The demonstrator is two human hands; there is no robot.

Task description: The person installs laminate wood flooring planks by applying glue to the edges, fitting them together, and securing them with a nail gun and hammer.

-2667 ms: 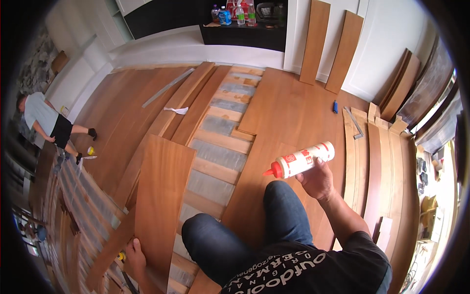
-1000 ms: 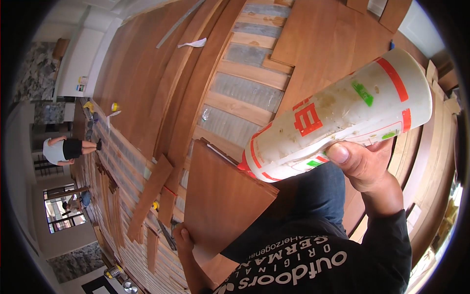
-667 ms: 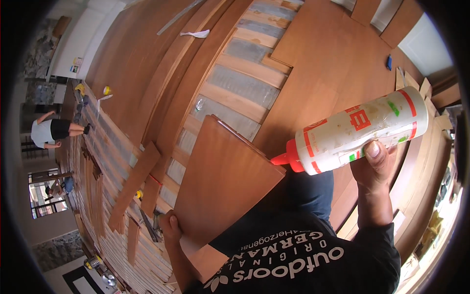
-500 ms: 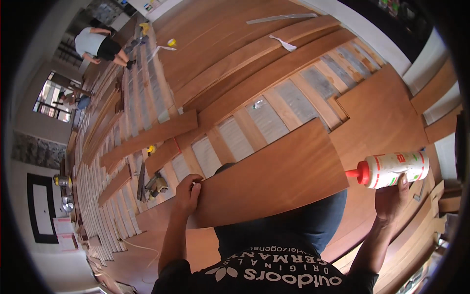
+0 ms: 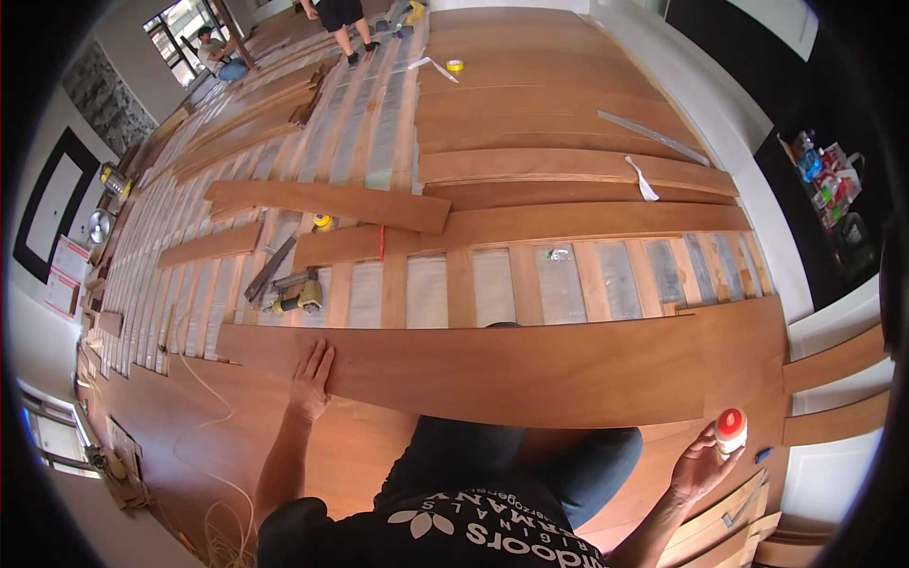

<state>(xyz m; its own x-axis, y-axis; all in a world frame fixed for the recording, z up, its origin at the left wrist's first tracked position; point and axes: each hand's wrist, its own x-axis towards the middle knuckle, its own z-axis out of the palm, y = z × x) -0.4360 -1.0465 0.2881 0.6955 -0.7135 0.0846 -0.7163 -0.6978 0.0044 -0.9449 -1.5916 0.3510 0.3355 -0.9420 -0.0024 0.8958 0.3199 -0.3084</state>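
Across my lap and the floor in front of me lies a long brown floor plank [image 5: 530,369]. My left hand [image 5: 311,381] rests on its left part, fingers stretched out flat over the surface. Off the plank's right end, my right hand [image 5: 699,466] is closed around a white glue bottle [image 5: 731,437]. The bottle's red cap faces up toward me, and most of its body is hidden behind the cap. Past the plank's far edge, pale wooden battens [image 5: 461,289] run away from me with silvery sheeting between them.
A nail gun [image 5: 305,293] lies on the battens beyond my left hand, near a yellow tape measure [image 5: 324,221]. Loose planks [image 5: 322,202] lie farther out. Two other people [image 5: 343,21] are at the far left. A hose [image 5: 227,417] curls at left.
My view has turned. The plank, earlier tilted, now lies flatter. My left hand went from its edge to flat on top. The bottle swung from pointing left to cap upward.
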